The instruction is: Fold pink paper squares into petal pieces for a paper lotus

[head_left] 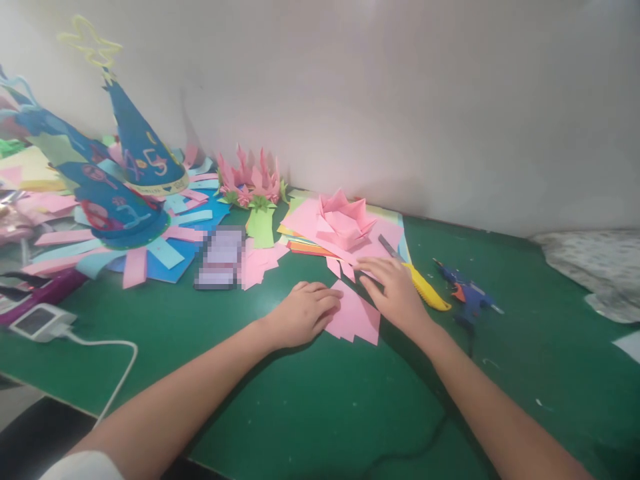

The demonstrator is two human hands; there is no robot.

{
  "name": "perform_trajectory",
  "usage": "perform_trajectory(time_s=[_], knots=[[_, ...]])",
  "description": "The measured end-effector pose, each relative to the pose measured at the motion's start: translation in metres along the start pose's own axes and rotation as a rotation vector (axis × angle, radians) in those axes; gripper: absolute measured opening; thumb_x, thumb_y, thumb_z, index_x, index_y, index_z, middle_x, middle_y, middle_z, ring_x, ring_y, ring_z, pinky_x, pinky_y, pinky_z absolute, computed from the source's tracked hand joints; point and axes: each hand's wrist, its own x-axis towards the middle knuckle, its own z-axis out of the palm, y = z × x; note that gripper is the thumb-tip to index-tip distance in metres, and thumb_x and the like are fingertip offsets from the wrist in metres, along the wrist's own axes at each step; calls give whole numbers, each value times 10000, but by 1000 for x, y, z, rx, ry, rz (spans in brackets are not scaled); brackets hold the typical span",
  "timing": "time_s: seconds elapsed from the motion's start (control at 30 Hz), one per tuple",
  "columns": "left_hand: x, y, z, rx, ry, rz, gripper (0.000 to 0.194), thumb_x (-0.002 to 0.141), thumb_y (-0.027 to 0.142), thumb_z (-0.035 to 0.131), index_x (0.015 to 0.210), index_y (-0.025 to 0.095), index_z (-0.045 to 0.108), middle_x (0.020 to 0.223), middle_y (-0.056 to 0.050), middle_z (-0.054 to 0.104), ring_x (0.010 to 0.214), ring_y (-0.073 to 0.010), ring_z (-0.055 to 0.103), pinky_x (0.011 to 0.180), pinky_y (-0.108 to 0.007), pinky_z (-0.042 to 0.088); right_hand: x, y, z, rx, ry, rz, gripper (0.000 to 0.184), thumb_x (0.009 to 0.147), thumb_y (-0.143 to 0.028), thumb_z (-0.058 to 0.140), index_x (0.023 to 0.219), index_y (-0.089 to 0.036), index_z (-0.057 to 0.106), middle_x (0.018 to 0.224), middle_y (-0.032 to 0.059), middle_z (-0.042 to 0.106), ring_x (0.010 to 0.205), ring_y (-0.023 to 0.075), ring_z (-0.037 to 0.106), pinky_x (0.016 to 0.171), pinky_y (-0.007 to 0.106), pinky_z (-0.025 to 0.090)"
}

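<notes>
A stack of folded pink paper [354, 313] lies on the green table between my hands. My left hand [305, 312] is at its left edge, fingers bent together and pressed onto the paper, holding it. My right hand [393, 290] hovers by its upper right side. The thumb and fingers there are apart, with the fingertips near small pink paper pieces [334, 267]. Just behind stands a pink folded paper flower [343, 223] on a pile of coloured sheets [300, 227]. A yellow utility knife [427, 288] lies right beside my right hand, its blade extended toward the sheets.
A blue glue gun [473, 293] lies at the right. Left are blurred phone [220, 259], pink paper scraps [260, 261], a pink paper crown [253, 177], blue cone hats [143, 147] and a white charger [43, 321] with its cable. A wall [425, 100] rises behind.
</notes>
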Motion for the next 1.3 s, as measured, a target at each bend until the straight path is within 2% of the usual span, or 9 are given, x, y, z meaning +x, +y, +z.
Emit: perform_trajectory(time_s=[0.1, 0.17, 0.37, 0.5, 0.63, 0.73, 0.87, 1.0, 1.3], knots=[[-1, -4, -3, 8, -4, 2, 262, 899, 136, 389, 1083, 208, 561, 1209, -65, 602, 1075, -204, 529, 906, -357, 317, -24, -4, -2, 81, -126, 19, 193, 859, -291, 553, 1018, -210, 626, 1037, 64, 672, 985, 243, 578, 878, 415, 424], [-1, -7, -5, 14, -4, 6, 292, 887, 112, 386, 1106, 209, 553, 1186, -65, 611, 1066, -203, 536, 901, -359, 305, -37, -7, 0, 93, -206, 24, 278, 823, -359, 613, 1062, -216, 607, 1077, 70, 650, 1010, 252, 568, 865, 410, 449], [-1, -11, -7, 31, 9, -49, 298, 904, 109, 355, 1080, 197, 578, 1051, -60, 652, 997, -190, 564, 889, -361, 290, -47, -12, 5, 94, -212, -3, 305, 828, -390, 613, 1079, -216, 604, 1089, 83, 646, 999, 252, 572, 853, 416, 482], [-1, -10, -6, 33, -8, -54, 241, 924, 296, 452, 1099, 191, 579, 1078, -73, 627, 1028, -207, 549, 911, -365, 300, -46, -18, 6, 117, -243, -89, 285, 878, -311, 549, 1143, -215, 591, 1149, 70, 646, 1066, 235, 565, 918, 410, 472], [-2, -11, -3, -13, -60, 21, 575, 821, 527, 571, 1281, 203, 450, 1308, -110, 504, 1203, -248, 454, 1002, -386, 263, -49, -23, 7, 127, -294, -141, 353, 909, -242, 469, 1256, -211, 526, 1261, 69, 587, 1170, 218, 523, 985, 397, 448], [-2, -12, -4, -28, -79, 23, 615, 806, 549, 576, 1296, 207, 427, 1314, -119, 498, 1218, -256, 441, 1004, -384, 273, -49, -24, 8, 137, -340, -136, 364, 915, -259, 463, 1270, -196, 511, 1300, 75, 558, 1217, 221, 493, 1009, 392, 435], [-1, -16, -11, -9, -88, 22, 571, 774, 538, 622, 1221, 204, 499, 1176, -104, 563, 1112, -251, 494, 947, -363, 323, -49, -25, 10, 189, -395, -185, 395, 924, -309, 470, 1303, -198, 480, 1329, 64, 537, 1262, 218, 452, 1040, 384, 408], [-2, -20, -17, 23, -114, 26, 488, 759, 547, 632, 1104, 205, 587, 1016, -76, 576, 956, -223, 519, 854, -330, 360, -49, -26, 14, 224, -323, -233, 365, 920, -263, 478, 1282, -219, 493, 1272, 57, 583, 1186, 210, 521, 1052, 416, 385], [-3, -25, -12, 32, -67, 9, 454, 775, 508, 636, 1093, 187, 596, 1057, -86, 572, 972, -229, 521, 882, -357, 359, -50, -21, 17, 365, -106, -104, 197, 894, -214, 514, 1031, -251, 650, 994, 39, 705, 910, 193, 637, 823, 349, 513]])
